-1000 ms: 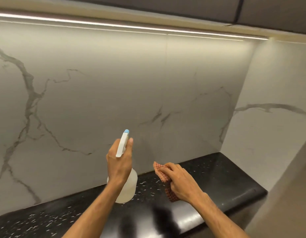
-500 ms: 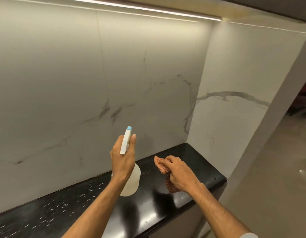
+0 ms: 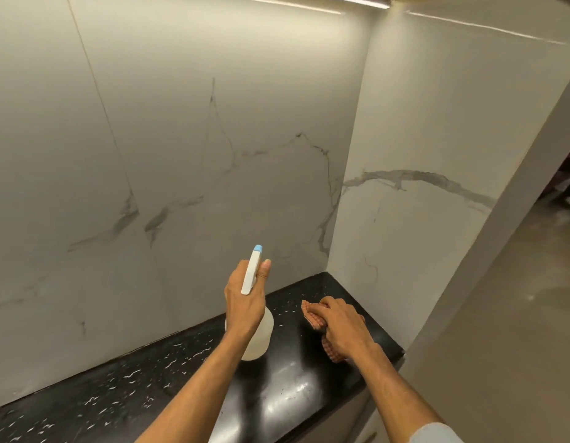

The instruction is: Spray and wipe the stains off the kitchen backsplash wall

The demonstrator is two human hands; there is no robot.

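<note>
My left hand [image 3: 243, 302] grips a translucent white spray bottle [image 3: 261, 337] with a white trigger head and blue nozzle, held upright above the counter and pointed at the white marble backsplash [image 3: 188, 148]. My right hand [image 3: 344, 327] is closed on a crumpled red checked cloth [image 3: 312, 314], low over the black counter near the right corner. The backsplash has grey veins; no distinct stain stands out from here.
The glossy black speckled counter [image 3: 133, 388] runs from lower left to the corner and ends at a rounded edge on the right. A marble side wall [image 3: 421, 155] closes the corner. A light strip runs along the top. Beige floor [image 3: 517, 314] lies at right.
The view has swung right toward the corner and side wall. Both hands keep their holds; the right hand with the cloth has dropped closer to the counter.
</note>
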